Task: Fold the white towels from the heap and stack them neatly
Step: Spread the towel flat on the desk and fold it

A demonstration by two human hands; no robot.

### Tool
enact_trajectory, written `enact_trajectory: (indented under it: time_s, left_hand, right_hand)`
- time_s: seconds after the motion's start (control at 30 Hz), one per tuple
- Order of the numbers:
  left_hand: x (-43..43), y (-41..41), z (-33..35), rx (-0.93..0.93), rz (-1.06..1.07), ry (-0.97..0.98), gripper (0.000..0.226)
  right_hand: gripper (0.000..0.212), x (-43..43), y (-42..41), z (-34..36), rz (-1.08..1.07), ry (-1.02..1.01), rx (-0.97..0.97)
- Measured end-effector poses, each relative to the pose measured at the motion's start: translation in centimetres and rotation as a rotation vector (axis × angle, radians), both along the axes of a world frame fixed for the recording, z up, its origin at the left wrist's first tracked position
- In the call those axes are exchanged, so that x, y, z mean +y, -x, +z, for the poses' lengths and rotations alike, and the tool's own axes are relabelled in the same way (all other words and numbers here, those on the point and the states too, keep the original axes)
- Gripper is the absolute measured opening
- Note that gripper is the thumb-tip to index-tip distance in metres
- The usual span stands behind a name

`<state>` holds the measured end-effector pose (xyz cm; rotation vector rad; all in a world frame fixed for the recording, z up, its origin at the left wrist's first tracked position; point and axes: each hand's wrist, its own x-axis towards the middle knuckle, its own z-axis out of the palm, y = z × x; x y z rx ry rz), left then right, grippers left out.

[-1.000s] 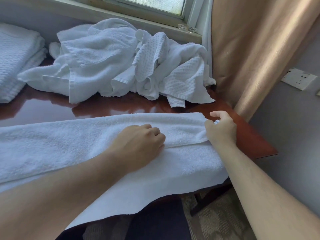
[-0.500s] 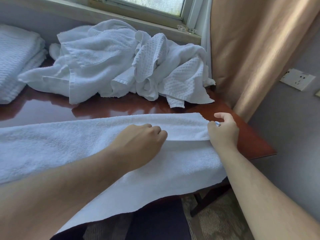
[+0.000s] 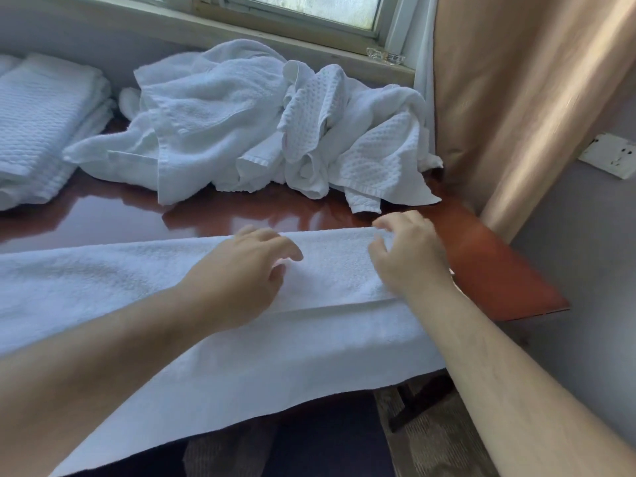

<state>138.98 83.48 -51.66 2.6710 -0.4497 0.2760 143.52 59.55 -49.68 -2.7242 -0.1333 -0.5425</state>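
A long white towel lies across the near part of the glossy red-brown table. It is folded lengthwise, and its lower layer hangs over the near edge. My left hand rests on the upper layer near the middle, fingers spread and loosely curved. At the towel's right end, my right hand has its fingers and thumb curled round the far corner of the upper layer. The heap of crumpled white towels sits behind, under the window. A stack of folded white towels lies at the far left.
A tan curtain hangs at the right, touching the table's far corner. A wall socket is on the grey wall beyond. A small glass object sits on the window sill. Bare table shows between the towel and the heap.
My left hand has opened from a closed fist and shifted towards the towel's far edge. My right hand has moved up from the near fold line to the far right corner.
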Motion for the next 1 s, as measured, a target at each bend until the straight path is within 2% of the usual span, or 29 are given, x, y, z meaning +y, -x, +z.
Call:
enact_trajectory:
  time_s: [0.07,0.1,0.17,0.2,0.33,0.5,0.67,0.77,1.0]
  left_hand:
    - [2.3,0.9,-0.5,0.076,0.053,-0.128,0.039]
    - [3.5,1.6,-0.7,0.139,0.092,-0.185,0.046]
    - [6.2,3.0,-1.1,0.243,0.170,-0.243,0.060]
    - [7.8,3.8,-1.2,0.267,0.197,-0.252,0.064]
    - [14.1,7.5,-1.3,0.294,0.337,-0.258,0.069]
    - [19.7,10.4,-1.5,0.258,0.538,-0.215,0.062]
    - [25.5,14.4,-2.0,0.324,0.793,-0.235,0.065]
    - [27.2,15.6,-2.2,0.341,0.814,-0.217,0.067]
    - [29.8,12.7,-2.4,0.305,0.741,-0.242,0.068]
  right_hand:
    - [0.041,3.4,0.8,-0.6,0.192,-0.015,0.197]
    - [0.051,4.7,1.2,-1.1,0.240,0.041,0.315]
    - [0.066,6.2,1.7,-2.4,0.253,0.199,0.484]
    - [0.069,6.4,1.8,-2.8,0.239,0.253,0.509]
    - [0.067,8.8,2.3,-2.4,0.155,0.348,0.494]
    - [0.071,19.3,5.2,-2.6,0.489,0.316,0.471]
    - [0.071,28.4,8.1,-3.4,0.692,0.357,0.403]
    - [0.072,31.3,9.1,-3.8,0.773,0.397,0.389]
    - [0.072,32.5,6.7,-3.8,0.745,0.400,0.396]
